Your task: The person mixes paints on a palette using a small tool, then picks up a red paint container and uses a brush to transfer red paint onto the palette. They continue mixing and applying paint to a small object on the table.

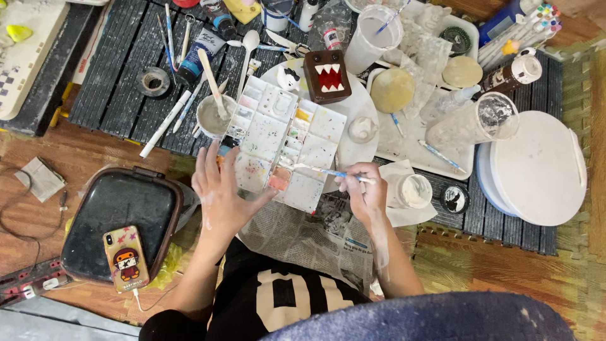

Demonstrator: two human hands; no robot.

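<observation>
Head view. Nearest the lens: my knee (pixel 429 319) in blue cloth, blurred, filling the bottom edge, and my black shirt (pixel 278 300) with pale print cut off by it. Below the hands lies newspaper (pixel 303 237), spread to catch drips, I judge.

My left hand (pixel 221 189) lies flat, fingers spread wide, on the near left corner of the white paint palette (pixel 284 142); it grips nothing, only pins the palette steady. My right hand (pixel 363 189) is closed in a pinch on a thin paintbrush (pixel 328 172), blue-handled, its tip reaching left into a well at the palette's near edge, beside an orange smear. The palette sits tilted, partly on a white round plate (pixel 360 104), partly over the newspaper.

A small jar of white paint (pixel 413 189) stands just right of my brush hand, within easy reach. A brown block figure with a toothed red mouth (pixel 327 76) sits on the plate beyond the palette. A cup of grey slurry with a stick in it (pixel 213 113) is just left of the palette.

At left, a phone in a patterned case (pixel 126 257) rests on a dark tray (pixel 120 215), cable trailing, kept well away from the paint.

Hard to make out: what colour loads the brush tip; the contents of the cloudy plastic cups (pixel 480 120) at right; top-edge bottles are cropped.
</observation>
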